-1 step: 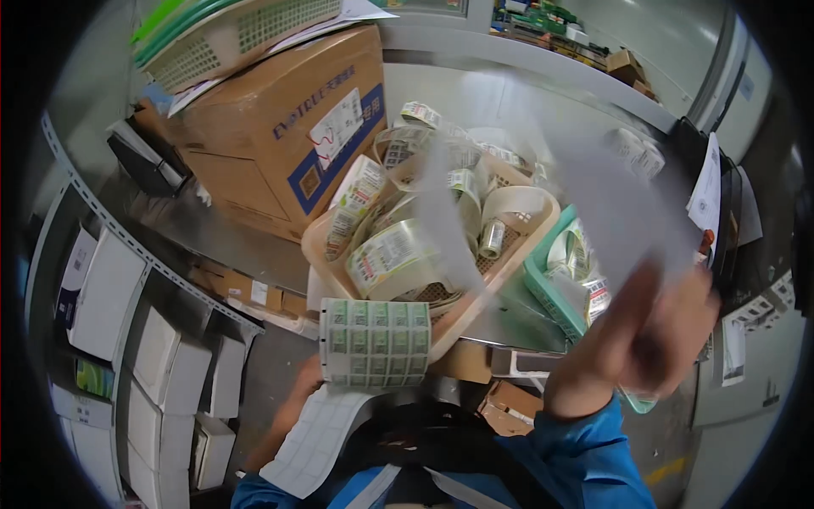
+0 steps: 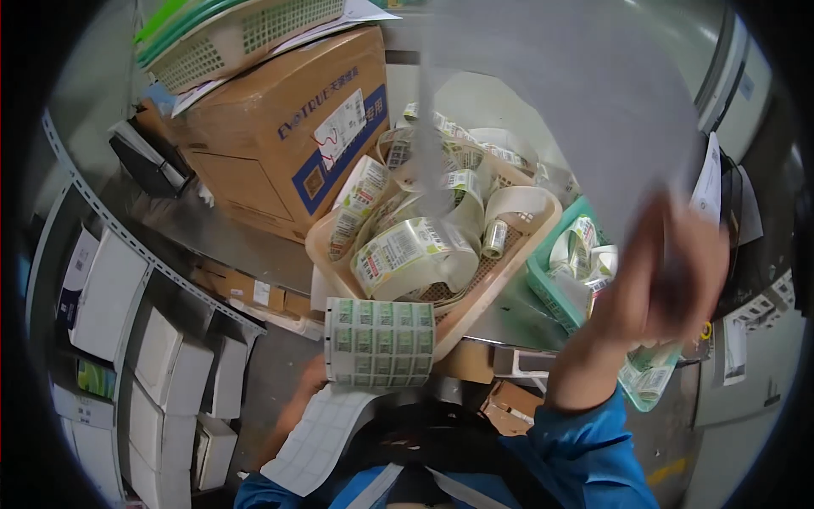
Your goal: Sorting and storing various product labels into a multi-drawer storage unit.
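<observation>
At the lower middle hangs a roll of small green-and-white labels (image 2: 381, 342), with a white gridded strip (image 2: 318, 441) trailing down from it over my left forearm. My left hand (image 2: 315, 376) is at the roll's left side, holding it, its fingers mostly hidden behind. Raised at the right, my right hand (image 2: 670, 280) is blurred by motion and closed on a pale, greyish sheet (image 2: 593, 93). The sheet sweeps up across the top of the view, too smeared to make out its surface. Beyond the roll stands a peach plastic basket (image 2: 500, 299) full of label rolls.
A green basket (image 2: 551, 293) with crumpled label strips sits right of the peach one. A large cardboard box (image 2: 246, 153) stands back left, with stacked baskets (image 2: 229, 51) on top. White boxes (image 2: 161, 365) fill a metal rack at the left.
The pale sheet has swung higher and spread across the upper view, covering the background at top right. My right hand has shifted slightly up and right. The left hand and roll have barely moved.
</observation>
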Demonstrator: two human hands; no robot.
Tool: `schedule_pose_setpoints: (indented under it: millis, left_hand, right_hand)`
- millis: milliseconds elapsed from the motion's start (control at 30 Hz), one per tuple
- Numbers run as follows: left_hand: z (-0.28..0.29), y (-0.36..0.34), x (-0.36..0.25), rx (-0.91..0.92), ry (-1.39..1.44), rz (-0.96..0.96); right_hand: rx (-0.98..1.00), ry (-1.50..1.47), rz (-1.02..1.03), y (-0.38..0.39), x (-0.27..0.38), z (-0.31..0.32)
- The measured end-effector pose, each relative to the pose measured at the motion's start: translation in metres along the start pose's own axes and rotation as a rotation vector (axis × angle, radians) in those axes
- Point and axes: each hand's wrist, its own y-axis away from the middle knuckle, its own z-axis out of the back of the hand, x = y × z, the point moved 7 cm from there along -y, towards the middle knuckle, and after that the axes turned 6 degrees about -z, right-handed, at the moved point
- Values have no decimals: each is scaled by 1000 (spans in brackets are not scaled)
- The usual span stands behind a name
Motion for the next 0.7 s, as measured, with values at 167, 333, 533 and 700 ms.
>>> schedule_pose_setpoints:
  millis: [167,333,533,700]
  left_hand:
    - [-25,-56,5,110,-13,-92]
    - [-3,16,-12,85,-123,-215]
    - [-14,81,-2,-295,-440,-197]
    - [6,114,-33,-697,-766,-83]
  right_hand:
    - [433,74,234,-7,-84,-150]
    - [568,171,466,15,-147,-146]
    - [1033,213,419,125,-235,-140]
    - [1643,-29,-65,191,-357,-186]
